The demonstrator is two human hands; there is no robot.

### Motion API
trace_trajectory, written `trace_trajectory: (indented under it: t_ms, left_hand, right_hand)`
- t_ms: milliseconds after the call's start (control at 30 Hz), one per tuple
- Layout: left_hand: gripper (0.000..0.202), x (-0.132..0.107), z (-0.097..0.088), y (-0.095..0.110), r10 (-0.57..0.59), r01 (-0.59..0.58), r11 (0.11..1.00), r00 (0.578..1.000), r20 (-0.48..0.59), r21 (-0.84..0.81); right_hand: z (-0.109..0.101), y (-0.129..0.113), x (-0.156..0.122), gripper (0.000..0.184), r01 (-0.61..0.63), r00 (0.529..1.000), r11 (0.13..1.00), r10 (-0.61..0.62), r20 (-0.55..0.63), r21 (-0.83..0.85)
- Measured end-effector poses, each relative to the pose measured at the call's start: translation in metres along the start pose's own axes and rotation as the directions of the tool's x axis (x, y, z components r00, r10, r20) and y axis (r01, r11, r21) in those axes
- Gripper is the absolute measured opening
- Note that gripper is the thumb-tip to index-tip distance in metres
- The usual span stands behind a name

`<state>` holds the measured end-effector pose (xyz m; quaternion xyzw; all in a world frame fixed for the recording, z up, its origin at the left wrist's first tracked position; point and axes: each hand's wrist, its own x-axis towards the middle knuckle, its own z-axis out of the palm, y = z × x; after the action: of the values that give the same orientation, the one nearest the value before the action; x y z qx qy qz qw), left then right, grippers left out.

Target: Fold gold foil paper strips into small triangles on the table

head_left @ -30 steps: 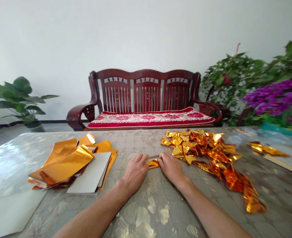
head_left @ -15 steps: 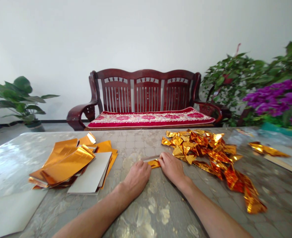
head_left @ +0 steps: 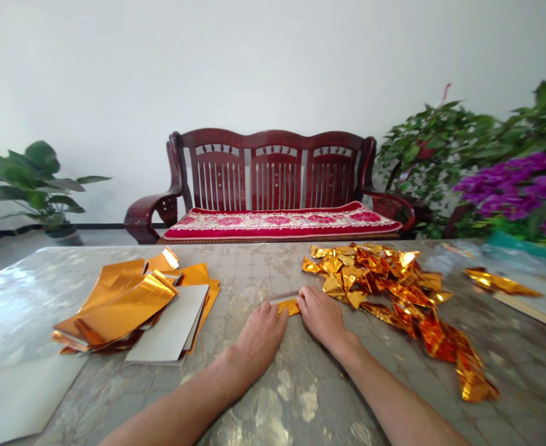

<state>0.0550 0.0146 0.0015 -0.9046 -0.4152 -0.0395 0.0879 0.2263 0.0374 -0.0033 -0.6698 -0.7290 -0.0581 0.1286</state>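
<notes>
A small folded piece of gold foil paper (head_left: 287, 306) lies on the table (head_left: 273, 396) between my two hands. My left hand (head_left: 258, 337) rests palm down on the table, its fingers curled against the left end of the piece. On the right end sits my right hand (head_left: 320, 316), fingers bent and pressing it flat. Most of the piece is covered by my fingers.
A stack of flat gold foil sheets (head_left: 129, 303) with white backs lies at the left. A heap of folded gold pieces (head_left: 394, 291) spreads to the right. Another gold strip (head_left: 500, 280) lies far right. A wooden bench (head_left: 273, 186) and plants (head_left: 496, 167) stand behind the table.
My left hand has slid back toward me and a little right along the gold piece. The right hand stayed in place on its right end.
</notes>
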Motion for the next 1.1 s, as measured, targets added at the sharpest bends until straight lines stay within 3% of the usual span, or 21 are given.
trace_trajectory:
  t_ms: [267, 667, 900, 1100]
  left_hand:
    - [0.030, 0.000, 0.000, 0.000, 0.008, -0.008, 1.000, 1.000, 0.009, 0.003]
    - [0.024, -0.005, 0.006, 0.008, -0.038, 0.040, 0.992, 0.999, -0.018, 0.123]
    - [0.024, -0.006, 0.006, 0.014, -0.107, 0.097, 0.959, 0.994, 0.022, 0.266]
    - [0.020, -0.007, 0.007, 0.015, -0.127, 0.111, 0.948, 0.991, 0.033, 0.297]
  right_hand:
    - [-0.004, -0.012, -0.006, 0.029, -0.023, 1.000, 0.998, 0.024, 0.002, -0.050]
    - [0.000, -0.003, -0.002, 0.024, -0.038, 0.999, 0.997, 0.040, 0.036, -0.060]
    - [0.004, 0.002, 0.002, 0.020, -0.045, 0.998, 0.998, 0.046, 0.031, -0.032]
    - [0.005, 0.005, 0.003, 0.012, -0.045, 0.999, 0.999, 0.046, 0.025, -0.015]
